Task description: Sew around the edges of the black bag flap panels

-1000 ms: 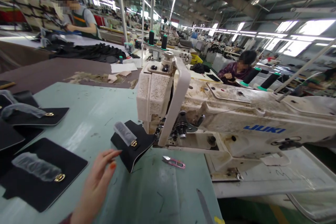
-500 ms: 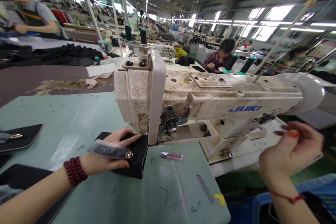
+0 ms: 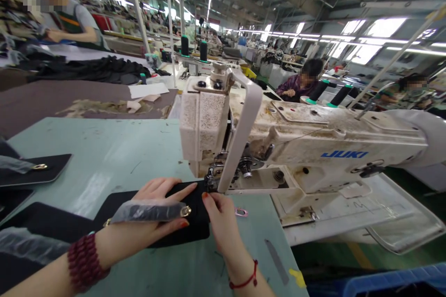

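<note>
A black panel (image 3: pixel 198 227) lies on the green table, its far right edge at the needle area of the white sewing machine (image 3: pixel 209 125). My left hand (image 3: pixel 153 204) rests on the panel with fingers spread, under a plastic-wrapped strap (image 3: pixel 149 211) with a gold ring at its end. At the panel's right edge, my right hand (image 3: pixel 221 216) has thumb and index finger pressed together; whether they grip the edge is hidden. Pink-handled snips (image 3: pixel 241 212) lie just right of that hand, partly covered.
More black panels with wrapped straps (image 3: pixel 45 169) lie at the left. A blue crate (image 3: pixel 393 283) is at the lower right. A grey strip (image 3: pixel 277 260) lies near the table's right edge. Other people sit farther back.
My right hand has come from the far right to the panel's right edge. The panel and my left hand are now nearer the needle, and the view has shifted.
</note>
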Demonstrator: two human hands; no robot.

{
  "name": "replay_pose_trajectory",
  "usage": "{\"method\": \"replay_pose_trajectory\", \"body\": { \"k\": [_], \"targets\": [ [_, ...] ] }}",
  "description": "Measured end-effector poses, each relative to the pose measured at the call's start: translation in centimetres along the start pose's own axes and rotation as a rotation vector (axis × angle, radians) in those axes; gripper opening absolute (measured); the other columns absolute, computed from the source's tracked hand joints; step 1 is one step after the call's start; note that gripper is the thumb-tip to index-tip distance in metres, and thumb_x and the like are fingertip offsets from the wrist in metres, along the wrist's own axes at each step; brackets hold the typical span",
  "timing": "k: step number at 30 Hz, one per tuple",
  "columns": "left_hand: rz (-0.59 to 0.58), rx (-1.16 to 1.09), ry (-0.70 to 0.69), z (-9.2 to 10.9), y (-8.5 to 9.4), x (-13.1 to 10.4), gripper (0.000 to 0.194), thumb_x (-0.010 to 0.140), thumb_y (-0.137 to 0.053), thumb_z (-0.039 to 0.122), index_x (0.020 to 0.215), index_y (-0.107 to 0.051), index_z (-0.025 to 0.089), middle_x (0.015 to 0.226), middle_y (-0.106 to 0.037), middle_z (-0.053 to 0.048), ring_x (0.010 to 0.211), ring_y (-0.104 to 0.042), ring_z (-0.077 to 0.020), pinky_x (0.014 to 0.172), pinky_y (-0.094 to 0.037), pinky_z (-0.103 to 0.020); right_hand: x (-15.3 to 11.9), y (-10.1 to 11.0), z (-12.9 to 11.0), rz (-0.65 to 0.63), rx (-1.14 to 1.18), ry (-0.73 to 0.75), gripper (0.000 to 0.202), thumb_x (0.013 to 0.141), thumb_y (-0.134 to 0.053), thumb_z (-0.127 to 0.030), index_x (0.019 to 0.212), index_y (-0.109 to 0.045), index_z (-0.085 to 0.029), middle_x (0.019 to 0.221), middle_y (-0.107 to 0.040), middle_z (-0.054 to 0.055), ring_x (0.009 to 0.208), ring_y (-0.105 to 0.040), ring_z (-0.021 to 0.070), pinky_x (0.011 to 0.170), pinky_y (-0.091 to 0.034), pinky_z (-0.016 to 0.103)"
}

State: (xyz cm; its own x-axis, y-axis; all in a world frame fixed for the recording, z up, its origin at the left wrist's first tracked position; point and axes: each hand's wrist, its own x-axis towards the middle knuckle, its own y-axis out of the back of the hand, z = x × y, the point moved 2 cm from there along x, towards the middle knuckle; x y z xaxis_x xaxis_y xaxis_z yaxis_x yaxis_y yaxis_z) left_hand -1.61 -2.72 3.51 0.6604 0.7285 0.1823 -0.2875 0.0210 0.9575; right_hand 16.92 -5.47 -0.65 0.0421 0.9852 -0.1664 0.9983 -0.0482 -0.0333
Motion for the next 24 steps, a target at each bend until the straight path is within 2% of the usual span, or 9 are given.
{"method": "replay_pose_trajectory", "body": {
  "k": [7, 12, 20, 24],
  "targets": [
    [-0.049, 0.034, 0.096, 1.1, 1.0, 1.0, 0.064, 0.088, -0.046, 0.064, 0.141, -0.050, 0.027, 0.125, -0.057, -0.011, 0.110, -0.053, -0.0296, 0.097, -0.043, -0.046, 0.4, 0.4, 0.3, 0.003, -0.052, 0.007, 0.047, 0.083, -0.051, -0.050, 0.072, -0.055, -0.005, 0.068, -0.043, 0.004, 0.063, -0.031, 0.0043, 0.053, -0.023, 0.015],
    [-0.070, 0.057, 0.110, 1.3, 1.7, 2.0, 0.063, 0.087, -0.046, 0.065, 0.137, -0.054, 0.027, 0.123, -0.058, -0.010, 0.106, -0.054, -0.0288, 0.094, -0.044, -0.044, 0.4, 0.5, 0.2, 0.000, -0.064, 0.015, 0.047, 0.083, -0.050, -0.051, 0.074, -0.055, -0.005, 0.068, -0.043, 0.004, 0.064, -0.030, 0.0047, 0.055, -0.024, 0.015],
    [-0.036, 0.015, 0.105, 0.9, 1.9, 2.5, 0.051, 0.089, -0.048, 0.059, 0.120, -0.065, 0.023, 0.120, -0.061, -0.011, 0.105, -0.056, -0.0301, 0.091, -0.045, -0.046, 0.1, 0.0, -0.1, 0.040, -0.107, 0.030, 0.047, 0.084, -0.045, -0.051, 0.069, -0.051, -0.007, 0.064, -0.039, 0.003, 0.061, -0.031, 0.0042, 0.053, -0.024, 0.014],
    [0.029, -0.057, 0.058, 0.4, 1.2, 2.8, 0.054, 0.085, -0.055, 0.061, 0.123, -0.062, 0.022, 0.126, -0.059, -0.012, 0.113, -0.054, -0.0327, 0.097, -0.044, -0.049, -1.1, 0.0, 1.0, 0.016, -0.087, 0.006, 0.054, 0.088, -0.042, -0.060, 0.073, -0.050, -0.009, 0.066, -0.044, 0.003, 0.058, -0.040, 0.0060, 0.050, -0.031, 0.014]
  ]
}}
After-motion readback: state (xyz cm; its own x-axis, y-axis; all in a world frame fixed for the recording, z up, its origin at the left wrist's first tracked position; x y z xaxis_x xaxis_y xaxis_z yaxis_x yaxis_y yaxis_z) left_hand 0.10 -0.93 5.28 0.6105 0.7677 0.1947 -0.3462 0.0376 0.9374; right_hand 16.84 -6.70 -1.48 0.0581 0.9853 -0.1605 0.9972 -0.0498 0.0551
